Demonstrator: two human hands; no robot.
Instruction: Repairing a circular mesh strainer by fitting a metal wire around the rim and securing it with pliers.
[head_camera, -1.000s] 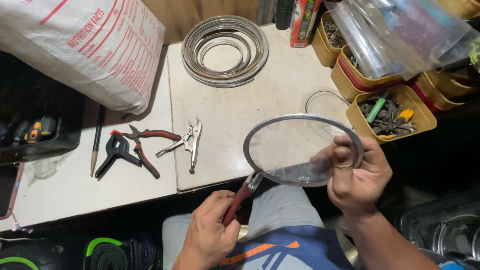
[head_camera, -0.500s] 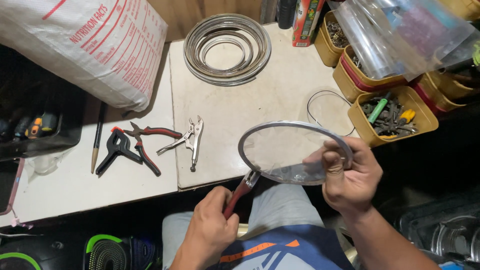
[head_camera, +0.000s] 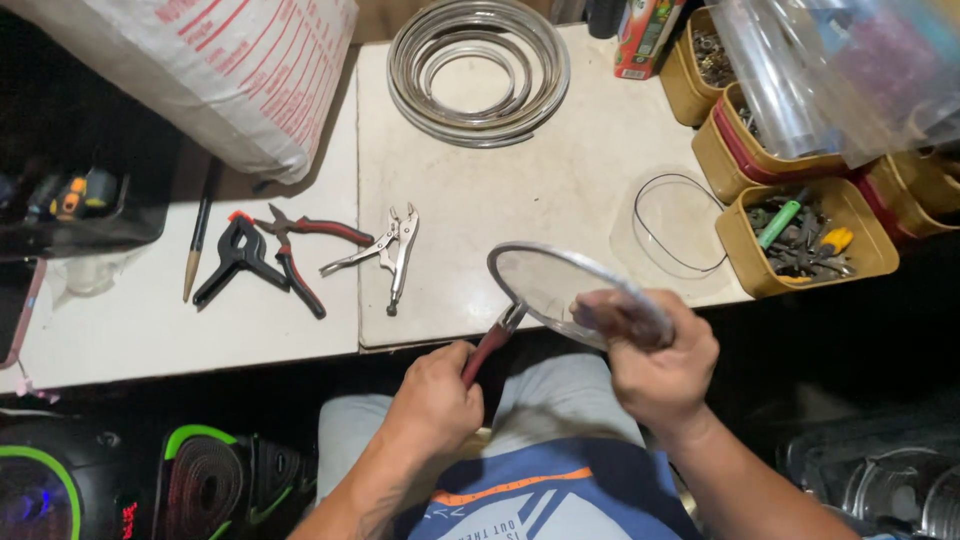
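My left hand (head_camera: 432, 388) is closed around the red handles of a pair of pliers (head_camera: 490, 345), whose nose bites the near-left edge of a round metal-rimmed mesh sieve (head_camera: 560, 285). My right hand (head_camera: 655, 360) pinches the sieve's rim on its right side, fingers curled over the top, holding it tilted above my lap at the table's edge. Just beyond my left hand lie silver locking pliers (head_camera: 385, 255), then red-handled pliers (head_camera: 300, 250) and a black spring clamp (head_camera: 235, 255) farther left. Past the sieve, a thin wire loop (head_camera: 680, 225) lies on the white table (head_camera: 560, 170), beside a yellow tub of tools (head_camera: 805, 238). Farthest off sits a coil of metal bands (head_camera: 478, 70).
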